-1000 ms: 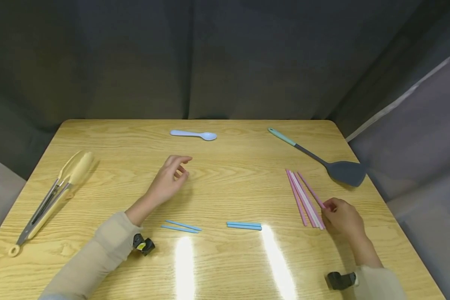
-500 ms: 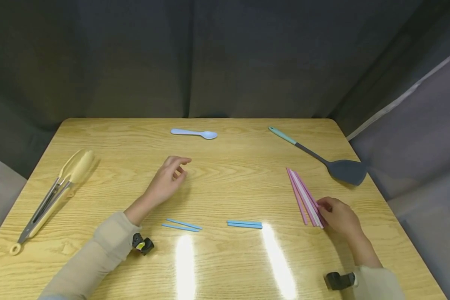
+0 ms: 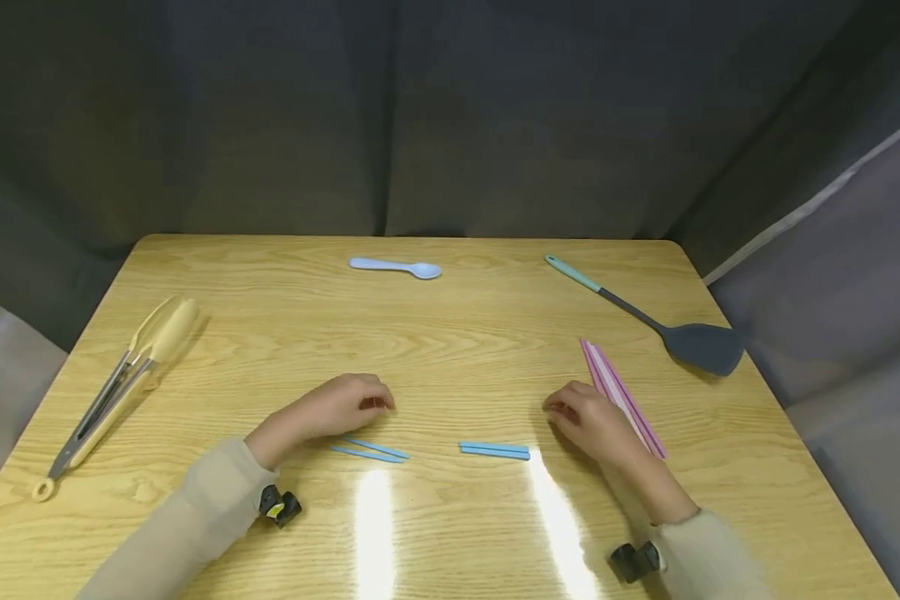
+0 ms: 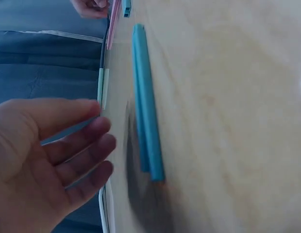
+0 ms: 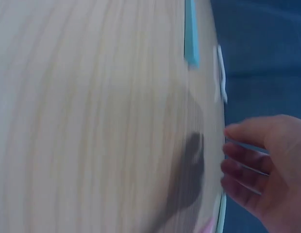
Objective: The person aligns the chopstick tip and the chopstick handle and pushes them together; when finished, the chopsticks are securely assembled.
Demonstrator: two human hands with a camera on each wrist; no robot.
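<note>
My left hand (image 3: 342, 406) hovers just behind a pair of blue chopsticks (image 3: 371, 452), fingers loosely bent, holding nothing; the left wrist view shows these blue chopsticks (image 4: 146, 102) lying beside the fingers, untouched. My right hand (image 3: 592, 421) hangs over the table between a second blue chopstick pair (image 3: 494, 451) and a bundle of pink and white chopsticks (image 3: 624, 393). Its fingers are relaxed with nothing in them, as the right wrist view shows. The hand hides part of the pink and white bundle, whose sticks lie close together at a slant.
Cream-tipped tongs (image 3: 120, 396) lie at the left of the wooden table (image 3: 450, 333). A pale blue spoon (image 3: 395, 267) rests near the back edge. A dark spatula (image 3: 701, 347) with a mint handle lies at the right. Dark curtains (image 3: 270, 117) hang behind the table.
The pink chopstick at the right was brought against its bundle and let go. My right hand then moved left, away from it. My left hand came nearer to the left blue chopsticks.
</note>
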